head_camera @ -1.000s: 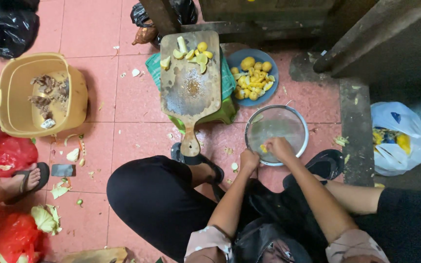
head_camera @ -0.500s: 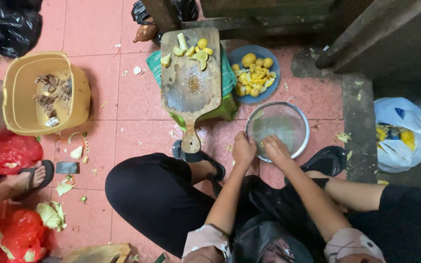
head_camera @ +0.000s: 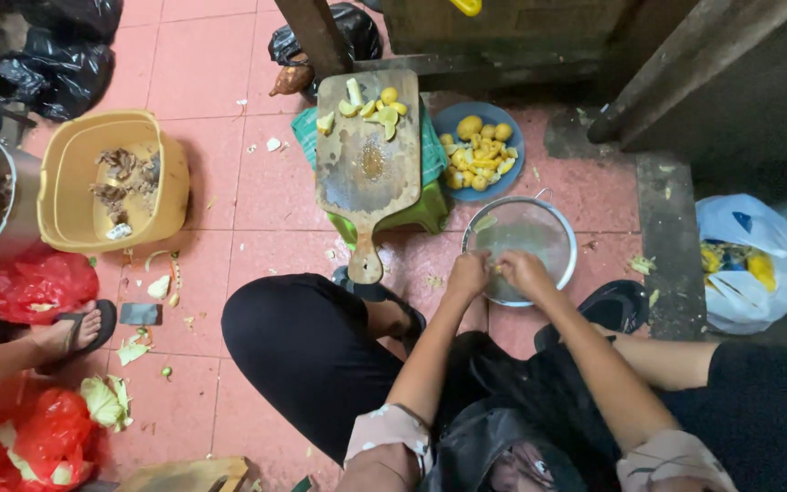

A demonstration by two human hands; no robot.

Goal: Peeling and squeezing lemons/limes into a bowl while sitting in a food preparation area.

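Your 2 hands have drawn together since 1 second ago: left hand (head_camera: 468, 273) and right hand (head_camera: 525, 272), fingers curled, pinch something small over the round metal strainer (head_camera: 539, 228).

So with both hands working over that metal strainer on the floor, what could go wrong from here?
The left hand and right hand work close together at the near rim of the metal strainer, so a slip could tip it. The wooden cutting board rests on a small green stool and overhangs it; a knock from the knee might drop the cut pieces. Scraps on the tiles could be slippery.
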